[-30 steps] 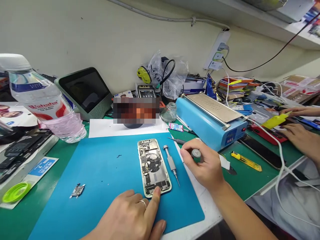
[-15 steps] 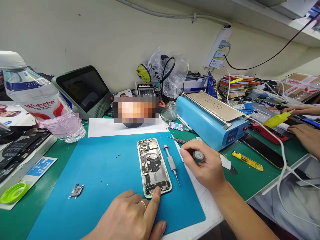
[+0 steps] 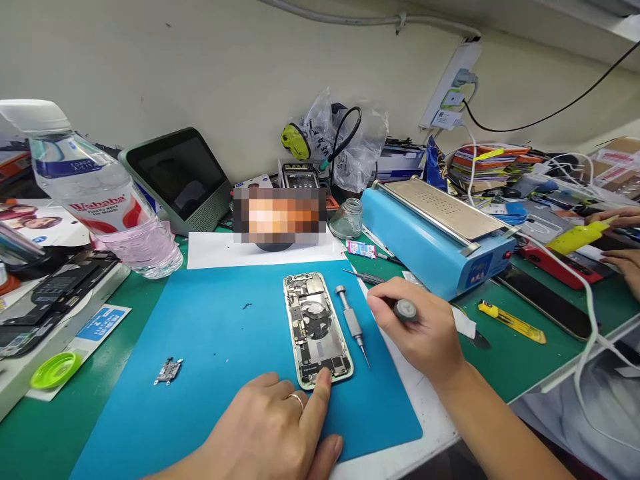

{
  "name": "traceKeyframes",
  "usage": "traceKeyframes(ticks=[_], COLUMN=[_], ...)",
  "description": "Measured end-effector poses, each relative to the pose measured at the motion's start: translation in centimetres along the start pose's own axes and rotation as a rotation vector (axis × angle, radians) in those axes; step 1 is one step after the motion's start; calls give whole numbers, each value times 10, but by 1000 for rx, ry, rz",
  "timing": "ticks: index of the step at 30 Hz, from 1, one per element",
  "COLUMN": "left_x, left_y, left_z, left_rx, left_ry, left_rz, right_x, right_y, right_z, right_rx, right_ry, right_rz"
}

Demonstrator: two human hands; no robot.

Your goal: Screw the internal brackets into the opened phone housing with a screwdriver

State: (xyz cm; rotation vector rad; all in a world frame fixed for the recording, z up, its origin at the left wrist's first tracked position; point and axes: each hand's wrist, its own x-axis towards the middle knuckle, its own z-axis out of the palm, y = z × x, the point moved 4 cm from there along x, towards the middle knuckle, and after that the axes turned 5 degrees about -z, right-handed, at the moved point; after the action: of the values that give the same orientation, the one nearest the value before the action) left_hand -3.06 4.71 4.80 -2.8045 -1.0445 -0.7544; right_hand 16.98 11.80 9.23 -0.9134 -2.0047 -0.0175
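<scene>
An opened phone (image 3: 320,337), its inner parts exposed, lies on the blue mat (image 3: 225,413). My left hand (image 3: 273,427) rests at its lower end, index fingertip pressing on the bottom edge, thumb apart and other fingers bent. My right hand (image 3: 420,327) is closed around a screwdriver (image 3: 405,310); its round grey end faces me, while its tip is hidden by the hand. Between phone and right hand lies a second screwdriver (image 3: 353,325), silver with a thin tip. Another thin-tipped grey tool (image 3: 367,277) lies just beyond my right hand.
A small metal part (image 3: 169,371) and tiny dark screws (image 3: 247,306) lie on the mat's left. A water bottle (image 3: 107,193) stands far left. Behind my right hand are a blue heating plate machine (image 3: 435,237) and a yellow cutter (image 3: 511,322). Another person's hands (image 3: 623,257) work far right.
The whole view has shifted slightly, so things sit a little further right. Both hands keep their places relative to the phone.
</scene>
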Motion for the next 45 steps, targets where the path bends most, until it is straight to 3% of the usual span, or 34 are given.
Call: traceKeyframes(ticks=[7,12,19,24,34,45], left_x=[0,1,0,0,-2,0], left_y=[2,4,4,4,4,0], left_z=[-4,-5,-6,-6,0,-7], left_rx=[21,58,42,27,59,16], left_ry=[-14,-13,-23,-37,-136,-131], left_rz=[-4,5,-9,-8,-26,-29], right_x=[-5,-6,-8,-9,-8,3], right_y=[18,21,22,26,36,22], right_z=[7,11,8,9,22,18], right_rx=[-91,-102,-69,-137,-313,-382], right_ry=[-97,-161,-149,-172,-355,-258], right_rz=[225,282,305,407,289,144])
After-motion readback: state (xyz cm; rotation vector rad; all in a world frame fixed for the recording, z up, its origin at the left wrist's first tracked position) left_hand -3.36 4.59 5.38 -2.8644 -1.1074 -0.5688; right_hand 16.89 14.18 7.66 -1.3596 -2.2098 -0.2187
